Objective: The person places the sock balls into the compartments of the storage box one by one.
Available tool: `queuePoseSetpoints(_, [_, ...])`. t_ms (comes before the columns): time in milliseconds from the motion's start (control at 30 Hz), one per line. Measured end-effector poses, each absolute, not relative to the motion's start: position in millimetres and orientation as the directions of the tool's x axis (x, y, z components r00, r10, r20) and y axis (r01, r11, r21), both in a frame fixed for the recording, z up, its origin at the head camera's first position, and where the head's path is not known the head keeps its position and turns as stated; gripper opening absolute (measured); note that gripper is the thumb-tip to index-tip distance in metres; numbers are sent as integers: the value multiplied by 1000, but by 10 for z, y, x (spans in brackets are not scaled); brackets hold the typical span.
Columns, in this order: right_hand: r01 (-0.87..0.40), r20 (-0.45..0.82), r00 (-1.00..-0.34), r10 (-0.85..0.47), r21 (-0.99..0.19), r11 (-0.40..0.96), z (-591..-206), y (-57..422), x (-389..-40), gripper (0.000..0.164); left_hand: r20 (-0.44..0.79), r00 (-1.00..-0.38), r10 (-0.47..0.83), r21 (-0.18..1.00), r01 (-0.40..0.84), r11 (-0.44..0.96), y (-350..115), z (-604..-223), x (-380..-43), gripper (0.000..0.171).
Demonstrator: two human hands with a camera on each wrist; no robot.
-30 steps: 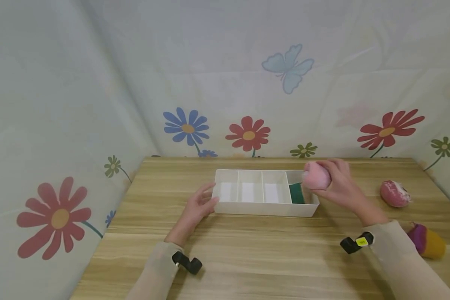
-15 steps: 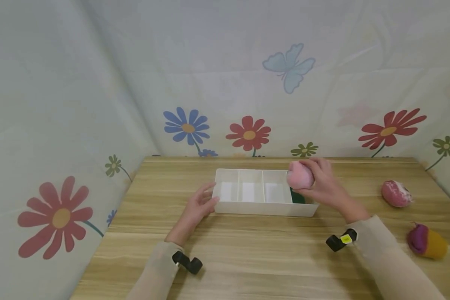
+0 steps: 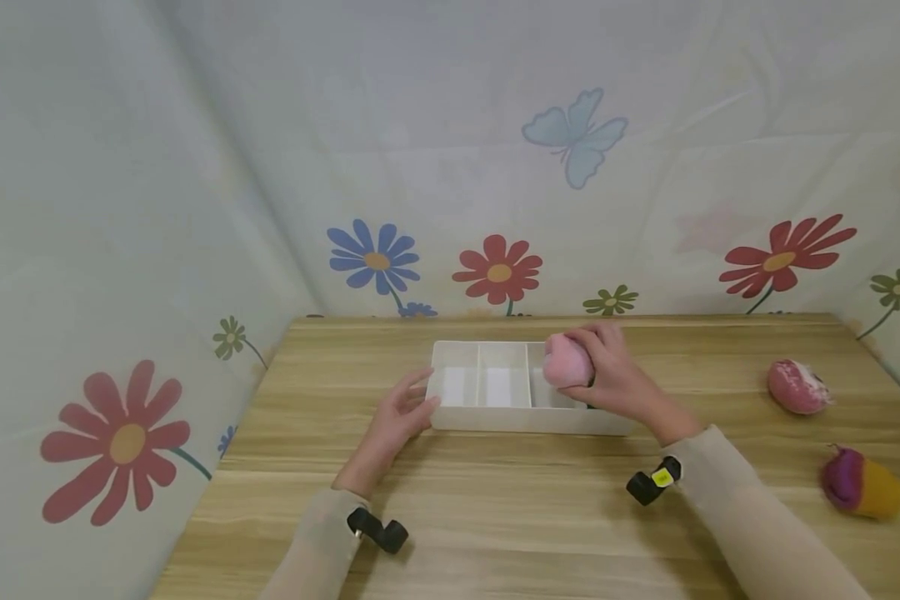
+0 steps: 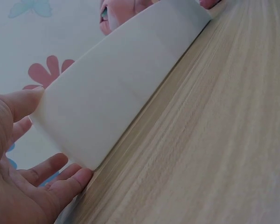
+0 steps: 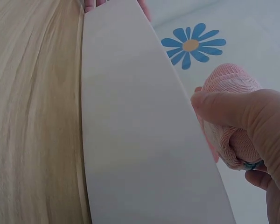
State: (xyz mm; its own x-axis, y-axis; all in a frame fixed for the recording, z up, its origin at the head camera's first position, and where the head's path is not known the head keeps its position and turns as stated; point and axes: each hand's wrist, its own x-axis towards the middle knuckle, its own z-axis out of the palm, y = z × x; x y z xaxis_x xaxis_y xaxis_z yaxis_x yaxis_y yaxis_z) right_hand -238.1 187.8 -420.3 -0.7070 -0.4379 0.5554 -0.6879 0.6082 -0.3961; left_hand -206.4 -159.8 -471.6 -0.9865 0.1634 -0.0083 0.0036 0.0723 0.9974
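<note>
My right hand (image 3: pixel 615 375) grips a pink rolled-up sock (image 3: pixel 567 361) over the third compartment from the left of a white divided box (image 3: pixel 528 421). In the right wrist view, ribbed knit shows on the sock (image 5: pixel 233 88), pinched between thumb and fingers above the box's long wall (image 5: pixel 130 116). My left hand (image 3: pixel 397 412) rests against the box's left end. Up close in the left wrist view, its thumb touches the upper corner and its loose fingers (image 4: pixel 77 182) the lower edge. Two left compartments hold nothing; a bit of green shows in the right one, mostly hidden by my hand.
On the table's right side lie a pink-and-white rolled bundle (image 3: pixel 797 387) and, nearer, a purple-and-yellow one (image 3: pixel 862 483). A flower-printed curtain (image 3: pixel 420 150) rises behind the wooden table (image 3: pixel 510 508) and along its left side.
My right hand has carried the pink sock leftward, from over the right compartment to over the third one. The left hand and box stay in place.
</note>
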Motion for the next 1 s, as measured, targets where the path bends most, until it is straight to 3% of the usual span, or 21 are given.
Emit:
queuePoseSetpoints(300, [-714, 568, -677, -468, -354, 604, -4280, 1759, -2421, 71, -18, -987, 158, 997, -5, 80, -1591, -4725, -2061, 54])
queuePoseSetpoints(1000, [-624, 366, -780, -507, -399, 672, -4340, 1731, -2438, 71, -14, -988, 156, 998, -4, 68, -1597, -4740, -2067, 53])
